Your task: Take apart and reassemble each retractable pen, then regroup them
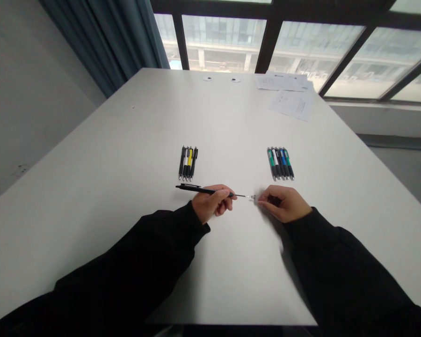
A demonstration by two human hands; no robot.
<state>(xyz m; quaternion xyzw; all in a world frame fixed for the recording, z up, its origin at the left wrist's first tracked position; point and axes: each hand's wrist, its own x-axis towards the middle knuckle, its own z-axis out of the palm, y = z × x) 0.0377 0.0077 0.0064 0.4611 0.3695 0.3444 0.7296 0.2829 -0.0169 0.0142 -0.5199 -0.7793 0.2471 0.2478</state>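
Note:
My left hand (pixel 215 202) is closed around a black pen (pixel 192 188), which lies nearly level with its clip end to the left. A thin refill (pixel 241 195) sticks out of the pen's right end. Just past the refill's tip, my right hand (pixel 282 202) is pinched on a small silvery piece (pixel 254 197), whose exact kind is too small to tell. The refill tip and this piece are very close; I cannot tell whether they touch. Both hands are low over the white table (pixel 228 262).
Beyond my left hand lie several pens (pixel 188 163) side by side, black, white and yellow. Several more pens (pixel 280 163), green, white, black and blue, lie beyond my right hand. Paper sheets (pixel 289 100) are at the far right, near the window (pixel 312 51).

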